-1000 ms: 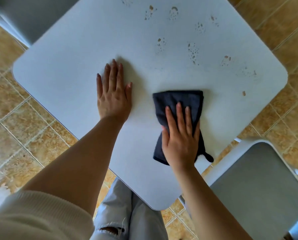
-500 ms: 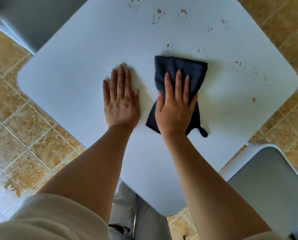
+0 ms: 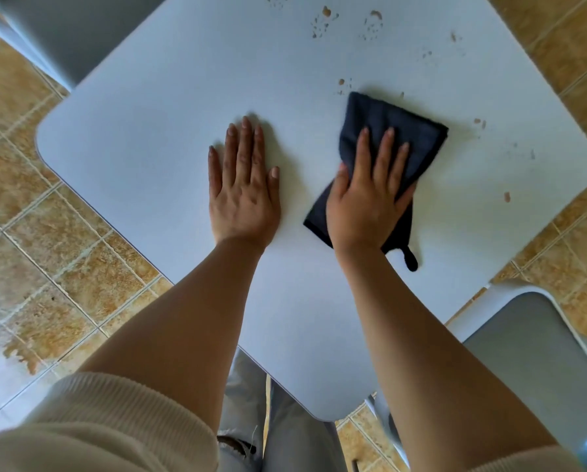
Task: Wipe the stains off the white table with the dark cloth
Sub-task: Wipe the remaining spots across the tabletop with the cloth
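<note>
Right hand [image 3: 367, 202] flat, pressing cloth [image 3: 391, 131] toward stains [image 3: 345, 85]; left hand [image 3: 242, 189] open, spread, bracing table [image 3: 149, 148].

tables: we count one white table [image 3: 149, 137]
cloths: we count one dark cloth [image 3: 391, 131]
hands: we count two, left hand [image 3: 242, 195] and right hand [image 3: 363, 202]
chairs: we count two, far-left chair [image 3: 70, 32] and near-right chair [image 3: 530, 362]
stains: we count several brown stains [image 3: 326, 11], too scattered to number

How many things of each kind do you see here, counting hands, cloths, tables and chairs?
Hands: 2, the left hand and the right hand
Cloths: 1, the cloth
Tables: 1, the table
Chairs: 2, one chair and another chair
Total: 6
</note>
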`<state>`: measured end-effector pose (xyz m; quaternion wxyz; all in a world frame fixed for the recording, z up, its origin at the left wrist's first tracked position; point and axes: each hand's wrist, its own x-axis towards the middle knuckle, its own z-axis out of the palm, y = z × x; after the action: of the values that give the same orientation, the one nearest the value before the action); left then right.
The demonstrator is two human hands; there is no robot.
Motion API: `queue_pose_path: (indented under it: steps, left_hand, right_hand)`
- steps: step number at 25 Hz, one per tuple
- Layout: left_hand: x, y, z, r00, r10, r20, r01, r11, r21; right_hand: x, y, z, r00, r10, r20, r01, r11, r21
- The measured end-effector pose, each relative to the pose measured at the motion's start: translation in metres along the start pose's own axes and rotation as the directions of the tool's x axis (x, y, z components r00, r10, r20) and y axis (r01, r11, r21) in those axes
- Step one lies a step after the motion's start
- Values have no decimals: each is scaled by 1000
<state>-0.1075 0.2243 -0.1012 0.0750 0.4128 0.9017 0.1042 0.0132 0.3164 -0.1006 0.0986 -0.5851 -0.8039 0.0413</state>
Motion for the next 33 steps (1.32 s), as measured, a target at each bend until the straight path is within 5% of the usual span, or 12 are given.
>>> queue_pose_path:
  steps: [5,10,14,18,20,23,27,29,33]
  left_hand:
    - [2,-1,-2,996,-45,-75,36,993,-115]
    - [1,-2,-2,996,-24,-88,14,994,-110]
    - [2,0,-1,999,-17,-49,14,999,-52]
    - [0,1,0,999,-26,-29,25,1000,-16]
    - [0,2,1,999,-25,-36,25,1000,-6]
    - [1,0,2,998,-30,-48,30,1000,-2]
    - [1,1,3,998,-25,-64,25,1000,-9]
    - [1,2,3,997,-24,-76,25,1000,0]
    - [-2,10,-2,997,18,-77,-17,1000,12]
  right_hand:
    - [-40,-31,1,965,-260,31,256,963,82]
    - [-103,50,-30,907,-392,154,391,920,38]
    - [-74,105,-36,977,-173,128,184,979,-85]
    - [-29,64,-19,990,136,26,-135,990,-30]
    - [-35,32,-13,994,112,7,-112,994,4]
    - [-86,13,-16,989,-131,62,129,991,36]
    - [-138,69,-39,916,-363,172,361,931,45]
    - [-129,109,-46,927,-336,166,342,940,-8]
    - [-62,143,-41,991,-72,110,81,993,-86]
